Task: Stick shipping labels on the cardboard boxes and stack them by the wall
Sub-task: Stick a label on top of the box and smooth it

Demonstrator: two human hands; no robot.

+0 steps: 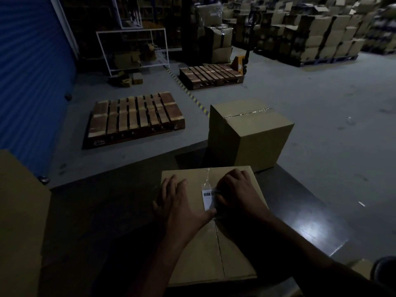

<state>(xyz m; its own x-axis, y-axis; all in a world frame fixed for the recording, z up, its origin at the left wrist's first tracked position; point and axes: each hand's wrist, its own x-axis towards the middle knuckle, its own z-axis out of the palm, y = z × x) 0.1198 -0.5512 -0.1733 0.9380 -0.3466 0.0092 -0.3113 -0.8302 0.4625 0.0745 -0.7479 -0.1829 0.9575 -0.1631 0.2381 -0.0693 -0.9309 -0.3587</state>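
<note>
Two hands are pressed on a taped cardboard box (199, 249) lying on the dark tabletop (107, 211): the left hand (177, 202) is spread flat, the right hand (235, 194) is curled over a white barcode label (208, 199), partly hidden. Pallets (135, 116) are seen on the dim warehouse floor (321, 116).

Far right, a tall box (248, 133) blocks the counter (107, 211); a box edge (19, 211) walls the near left, dark counter lying open between them.
</note>
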